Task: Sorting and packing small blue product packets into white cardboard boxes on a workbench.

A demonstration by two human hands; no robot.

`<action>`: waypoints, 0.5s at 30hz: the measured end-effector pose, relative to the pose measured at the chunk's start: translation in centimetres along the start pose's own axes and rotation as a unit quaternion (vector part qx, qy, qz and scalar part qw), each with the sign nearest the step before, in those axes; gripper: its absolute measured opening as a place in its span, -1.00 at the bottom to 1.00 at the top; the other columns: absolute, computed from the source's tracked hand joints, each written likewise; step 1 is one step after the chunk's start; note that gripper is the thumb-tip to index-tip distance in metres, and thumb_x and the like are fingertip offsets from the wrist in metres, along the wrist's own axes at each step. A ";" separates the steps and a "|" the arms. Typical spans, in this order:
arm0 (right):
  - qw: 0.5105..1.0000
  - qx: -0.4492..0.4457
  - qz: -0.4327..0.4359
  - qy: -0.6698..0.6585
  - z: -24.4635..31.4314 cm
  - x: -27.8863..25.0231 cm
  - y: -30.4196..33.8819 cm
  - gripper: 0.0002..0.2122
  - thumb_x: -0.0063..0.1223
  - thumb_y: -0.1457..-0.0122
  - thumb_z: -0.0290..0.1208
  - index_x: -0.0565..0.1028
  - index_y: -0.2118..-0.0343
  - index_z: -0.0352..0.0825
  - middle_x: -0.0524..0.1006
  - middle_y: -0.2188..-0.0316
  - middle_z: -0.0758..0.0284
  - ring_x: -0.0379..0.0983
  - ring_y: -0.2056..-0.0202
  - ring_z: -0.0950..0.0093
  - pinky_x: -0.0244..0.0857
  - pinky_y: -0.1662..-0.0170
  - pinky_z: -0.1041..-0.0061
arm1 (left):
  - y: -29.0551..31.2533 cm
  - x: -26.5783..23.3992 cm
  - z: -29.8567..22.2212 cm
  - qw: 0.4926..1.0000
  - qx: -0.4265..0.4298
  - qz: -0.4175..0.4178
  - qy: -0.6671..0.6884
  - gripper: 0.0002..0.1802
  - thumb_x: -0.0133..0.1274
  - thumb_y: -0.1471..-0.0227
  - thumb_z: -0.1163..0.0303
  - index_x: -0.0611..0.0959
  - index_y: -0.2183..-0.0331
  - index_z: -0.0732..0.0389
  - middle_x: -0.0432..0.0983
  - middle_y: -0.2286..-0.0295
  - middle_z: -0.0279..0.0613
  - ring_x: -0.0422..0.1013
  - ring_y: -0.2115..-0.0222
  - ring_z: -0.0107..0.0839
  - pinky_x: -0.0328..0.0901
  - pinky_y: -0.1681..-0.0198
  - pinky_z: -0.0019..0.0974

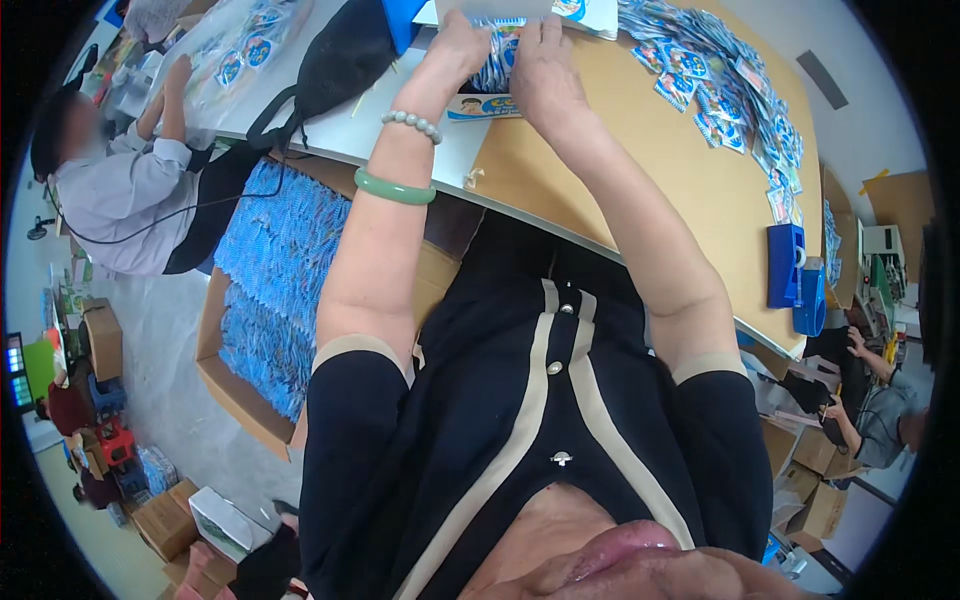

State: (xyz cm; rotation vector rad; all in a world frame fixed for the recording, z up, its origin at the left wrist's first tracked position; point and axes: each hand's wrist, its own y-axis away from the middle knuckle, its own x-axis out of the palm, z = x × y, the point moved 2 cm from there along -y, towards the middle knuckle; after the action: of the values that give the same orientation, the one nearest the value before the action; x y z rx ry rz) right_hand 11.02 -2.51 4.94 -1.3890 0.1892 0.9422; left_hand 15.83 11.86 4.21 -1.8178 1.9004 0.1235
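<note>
A small printed carton (485, 106) stands at the table's far side with its top up, filled with a row of upright blue-and-white sachets (494, 66). My left hand (458, 48) grips its left side, fingers bent over the edge. Against the opposite side, my right hand (548, 80) holds the carton with its fingers pointing away from me. A pale flap (500, 8) rises behind the sachets between both hands. The fingertips are partly hidden at the carton's walls.
Loose sachets (715, 85) lie heaped along the table's right (600, 150). Blue tape dispensers (787, 265) sit at its right edge. A black bag (345, 60) rests to the left. Below stands a cardboard box (240, 400) of blue sachet strips. A co-worker (130, 200) sits at left.
</note>
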 end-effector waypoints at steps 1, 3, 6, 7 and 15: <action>0.997 -0.051 0.018 0.054 0.1 -0.5 0.2 -0.75 0.04 0.00 -0.45 0.40 0.25 -0.45 0.51 0.39 0.04 0.47 0.40 0.08 0.37 0.32 0.18 | 0.4 -0.1 -0.3 1.000 -0.004 -0.001 -0.001 -0.28 0.01 -0.04 0.20 0.18 0.00 0.61 0.45 0.25 0.44 0.44 0.19 0.17 0.37 0.16 -0.10; 0.973 -0.155 0.053 0.160 0.8 -1.6 0.0 -0.74 0.06 0.01 -0.43 0.37 0.27 -0.46 0.50 0.44 0.00 0.46 0.42 0.05 0.37 0.33 0.16 | 0.9 0.1 -1.1 0.991 -0.068 -0.028 -0.115 -0.22 0.14 0.04 0.23 0.15 -0.05 0.47 0.49 0.23 0.32 0.47 0.22 0.06 0.39 0.23 -0.11; 0.966 -0.099 0.205 0.122 1.7 -2.1 -0.6 -0.71 0.07 0.03 -0.39 0.42 0.28 -0.51 0.51 0.39 0.03 0.48 0.35 0.08 0.37 0.23 0.17 | 2.4 1.0 -3.0 0.967 -0.089 -0.020 -0.240 -0.23 0.14 0.05 0.25 0.16 -0.05 0.46 0.49 0.22 0.30 0.47 0.20 0.04 0.39 0.24 -0.12; 0.953 -0.071 0.276 0.102 1.9 -1.9 -0.6 -0.69 0.08 0.03 -0.38 0.45 0.29 -0.53 0.51 0.36 0.05 0.49 0.32 0.09 0.37 0.18 0.18 | 3.0 1.2 -3.8 0.948 -0.075 -0.002 -0.308 -0.29 0.08 0.01 0.26 0.19 -0.02 0.52 0.47 0.22 0.35 0.45 0.17 0.07 0.38 0.21 -0.12; 0.889 0.087 0.449 -0.021 0.0 -0.7 -3.1 -0.71 0.03 -0.06 -0.36 0.46 0.25 -0.51 0.54 0.35 0.02 0.51 0.23 0.16 0.38 0.15 0.24 | 4.5 1.1 -4.9 0.894 0.063 -0.089 -0.435 -0.51 0.10 0.04 0.32 0.42 0.13 0.47 0.53 0.31 0.13 0.49 0.24 -0.07 0.40 0.22 -0.21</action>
State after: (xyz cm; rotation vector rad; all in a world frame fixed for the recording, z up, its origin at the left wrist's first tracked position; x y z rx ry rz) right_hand 12.57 -2.57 7.68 -1.0900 0.9184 1.6631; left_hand 10.09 9.34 6.78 -1.4608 1.0732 0.6213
